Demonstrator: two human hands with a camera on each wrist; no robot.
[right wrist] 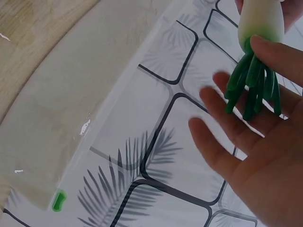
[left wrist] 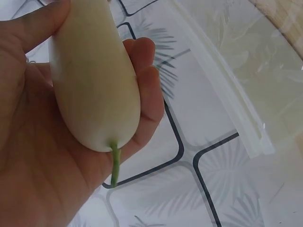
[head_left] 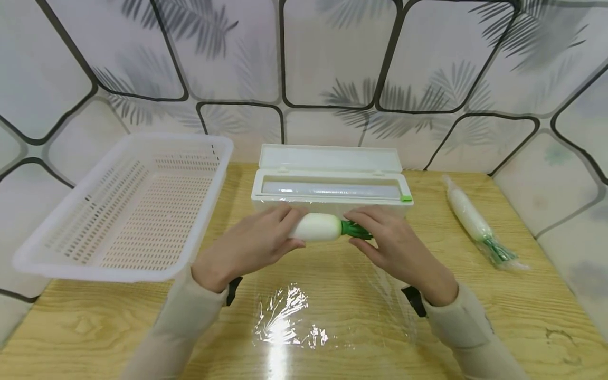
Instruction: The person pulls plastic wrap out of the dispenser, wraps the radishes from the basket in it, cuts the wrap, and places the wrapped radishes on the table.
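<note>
A white radish point(head_left: 315, 227) with green stems point(head_left: 355, 230) is held level in front of the wrap box point(head_left: 332, 203). My left hand point(head_left: 258, 240) grips its rounded root end, thumb on one side and fingers curled round the other, as the left wrist view shows; a thin green root tip point(left wrist: 115, 165) pokes out there. At the stem end, my right hand point(head_left: 391, 243) holds the radish between thumb and fingers, with the other fingers loosely spread. Clear plastic film point(head_left: 285, 316) lies on the table below both hands, shining under the light.
The wrap box's lid point(head_left: 330, 158) stands raised, showing a film roll point(head_left: 331, 189) inside; a green slider point(head_left: 406, 198) sits at its right end. A white basket point(head_left: 216, 195) occupies the left side. Another radish point(head_left: 467, 211), wrapped in plastic, lies at the right on the wooden table point(head_left: 513, 311).
</note>
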